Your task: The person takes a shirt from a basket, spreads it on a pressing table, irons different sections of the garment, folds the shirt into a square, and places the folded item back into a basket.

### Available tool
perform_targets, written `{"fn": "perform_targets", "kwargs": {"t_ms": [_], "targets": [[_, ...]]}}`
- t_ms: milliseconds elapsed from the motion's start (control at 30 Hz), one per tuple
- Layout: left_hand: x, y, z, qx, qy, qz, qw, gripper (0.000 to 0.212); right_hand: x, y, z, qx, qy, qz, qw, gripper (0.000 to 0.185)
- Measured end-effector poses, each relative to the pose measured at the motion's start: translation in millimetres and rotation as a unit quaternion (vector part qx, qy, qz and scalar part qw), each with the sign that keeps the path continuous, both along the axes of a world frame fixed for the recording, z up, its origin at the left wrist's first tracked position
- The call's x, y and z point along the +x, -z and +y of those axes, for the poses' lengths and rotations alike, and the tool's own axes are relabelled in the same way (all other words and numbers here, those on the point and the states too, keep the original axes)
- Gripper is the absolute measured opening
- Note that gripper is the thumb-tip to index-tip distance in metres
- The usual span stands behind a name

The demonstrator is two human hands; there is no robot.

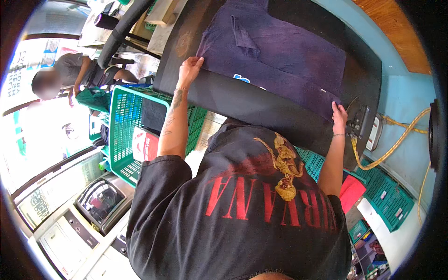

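Note:
A dark purple-blue short-sleeved shirt [280,56] lies spread and partly folded over on a black padded ironing surface [224,94]. One sleeve rests on top of it, and part of a white and blue print shows near its front edge. My left hand [190,70] pinches the shirt's edge at its left corner between thumb and fingers. At the right, my right hand [338,114] holds the near right corner, close to a small white tag. A steam iron [362,120], partly in shadow, seems to stand just right of my right hand.
A green plastic basket [115,140] with a dark item and a red and white packet stands at my left. Teal crates [388,196] lie low at the right. A yellow hose [402,143] runs from the iron along the wall. Another person [73,70] sits at the far left.

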State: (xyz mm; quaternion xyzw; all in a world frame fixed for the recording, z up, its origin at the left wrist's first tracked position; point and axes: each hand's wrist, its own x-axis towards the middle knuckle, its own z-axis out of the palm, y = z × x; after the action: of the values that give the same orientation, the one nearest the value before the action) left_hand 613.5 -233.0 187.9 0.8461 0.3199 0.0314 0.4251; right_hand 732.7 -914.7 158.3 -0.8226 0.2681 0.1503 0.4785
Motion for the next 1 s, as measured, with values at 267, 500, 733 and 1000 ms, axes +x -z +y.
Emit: {"fn": "perform_targets", "kwargs": {"t_ms": [267,500,733,1000], "targets": [[7.1,-35.1,9.7,-0.201,0.04,-0.05,0.977,0.022,7.4,-15.0,16.2,0.111,0.071,-0.204,0.97,0.035],[-28.6,-7.8,14.0,-0.224,0.015,0.009,0.974,0.02,-25.6,25.1,2.4,-0.052,-0.009,-0.135,0.989,0.045],[-32.6,-24.9,18.3,-0.288,0.007,0.023,0.957,0.024,-26.6,12.6,18.7,-0.078,-0.019,-0.184,0.98,0.041],[-51.5,16.2,18.9,-0.173,-0.009,-0.003,0.985,0.024,-24.6,10.5,24.8,-0.245,-0.055,-0.151,0.956,0.049]]}}
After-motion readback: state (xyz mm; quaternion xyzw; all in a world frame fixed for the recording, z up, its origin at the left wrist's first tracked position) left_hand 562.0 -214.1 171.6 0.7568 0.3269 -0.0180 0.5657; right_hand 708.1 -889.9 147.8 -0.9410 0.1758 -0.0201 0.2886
